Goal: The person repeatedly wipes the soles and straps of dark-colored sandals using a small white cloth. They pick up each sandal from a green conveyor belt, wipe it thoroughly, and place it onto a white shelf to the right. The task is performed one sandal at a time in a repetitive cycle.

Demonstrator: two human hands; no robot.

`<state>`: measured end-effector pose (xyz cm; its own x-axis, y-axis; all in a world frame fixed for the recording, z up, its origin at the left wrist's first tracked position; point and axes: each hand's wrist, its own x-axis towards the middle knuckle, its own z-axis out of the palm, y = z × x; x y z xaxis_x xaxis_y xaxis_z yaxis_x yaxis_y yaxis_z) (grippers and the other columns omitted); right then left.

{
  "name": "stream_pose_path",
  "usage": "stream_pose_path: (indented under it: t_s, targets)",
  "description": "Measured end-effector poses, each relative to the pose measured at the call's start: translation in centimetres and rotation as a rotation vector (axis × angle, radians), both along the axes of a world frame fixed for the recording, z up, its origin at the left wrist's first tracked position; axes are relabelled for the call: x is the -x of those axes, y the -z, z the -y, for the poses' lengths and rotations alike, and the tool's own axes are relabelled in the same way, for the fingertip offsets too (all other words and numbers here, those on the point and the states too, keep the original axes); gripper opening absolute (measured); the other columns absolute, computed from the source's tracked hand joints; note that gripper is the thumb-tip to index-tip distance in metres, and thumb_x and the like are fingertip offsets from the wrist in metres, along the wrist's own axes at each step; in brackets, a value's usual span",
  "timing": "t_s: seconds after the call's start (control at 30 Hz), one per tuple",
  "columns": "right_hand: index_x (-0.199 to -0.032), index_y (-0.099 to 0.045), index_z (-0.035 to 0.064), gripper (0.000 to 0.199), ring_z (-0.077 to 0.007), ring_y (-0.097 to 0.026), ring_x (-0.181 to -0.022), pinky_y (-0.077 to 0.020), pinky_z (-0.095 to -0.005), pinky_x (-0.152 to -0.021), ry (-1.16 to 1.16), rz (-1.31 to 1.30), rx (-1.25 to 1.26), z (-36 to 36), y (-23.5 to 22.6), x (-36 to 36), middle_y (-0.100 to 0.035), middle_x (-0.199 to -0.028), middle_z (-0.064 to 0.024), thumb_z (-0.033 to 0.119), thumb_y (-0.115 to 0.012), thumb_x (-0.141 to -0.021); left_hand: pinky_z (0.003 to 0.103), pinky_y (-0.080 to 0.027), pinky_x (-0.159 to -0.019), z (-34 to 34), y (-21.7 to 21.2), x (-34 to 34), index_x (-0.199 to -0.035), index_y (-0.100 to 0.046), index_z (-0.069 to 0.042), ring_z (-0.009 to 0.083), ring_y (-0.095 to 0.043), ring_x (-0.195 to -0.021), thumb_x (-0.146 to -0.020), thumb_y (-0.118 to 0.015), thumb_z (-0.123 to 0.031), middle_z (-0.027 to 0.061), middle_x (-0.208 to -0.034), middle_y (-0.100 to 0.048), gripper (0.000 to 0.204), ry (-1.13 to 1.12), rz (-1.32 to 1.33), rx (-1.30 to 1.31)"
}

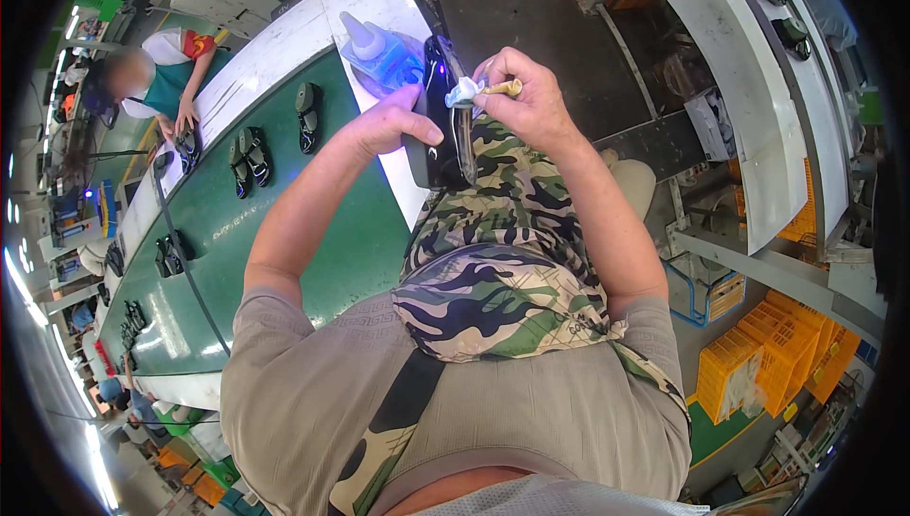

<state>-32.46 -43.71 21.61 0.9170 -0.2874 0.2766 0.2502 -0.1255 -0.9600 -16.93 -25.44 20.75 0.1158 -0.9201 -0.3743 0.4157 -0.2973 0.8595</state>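
Observation:
My left hand [393, 124] is closed on a glossy black shoe [442, 142], thumb on its near face, holding it on edge above my lap at the bench's edge. In my right hand [531, 104] is a small brush [509, 88] with a light wooden handle. Its whitish end, by my fingers, touches or nearly touches the shoe's right edge; which one I cannot tell. Just beyond my left hand stands a translucent bottle [370, 45] with a pointed nozzle and blue contents. Bluish light falls around the bottle and shoe.
To my left runs a green conveyor belt [284, 217] bearing several black shoes [250, 158], bordered by a white ledge [284, 35]. Across it, a person [166, 80] handles a shoe. On my right are white racks [725, 71] and yellow crates [758, 350].

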Motion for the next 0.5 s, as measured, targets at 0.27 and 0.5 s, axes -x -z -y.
stream_pose_path:
  t_s: [0.27,0.5]
  targets:
    - [-0.079,-0.049,0.0065,0.022,-0.0121,-0.055,-0.088,-0.0426,-0.0273,-0.077,-0.065,-0.052,-0.043,0.2,1.3,2.1,-0.062,-0.095,-0.0086,0.001,-0.07,-0.077,0.034,-0.052,-0.09,1.2,0.7,-0.2,-0.117,-0.059,0.0,0.0197,-0.067,-0.093,-0.071,-0.075,-0.006,0.0083,-0.102,-0.069,0.049,-0.164,-0.091,0.066]
    - [-0.08,-0.05,0.0066,0.022,-0.0121,-0.056,-0.089,-0.0434,-0.0273,-0.078,-0.02,-0.001,-0.079,2.3,2.8,4.4,-0.062,-0.095,-0.0091,-0.002,-0.07,-0.077,0.039,-0.054,-0.093,2.1,2.9,-0.2,-0.119,-0.057,-0.002,0.0237,-0.068,-0.096,-0.076,-0.072,0.0,0.0099,-0.105,-0.068,0.045,-0.338,-0.164,0.126]
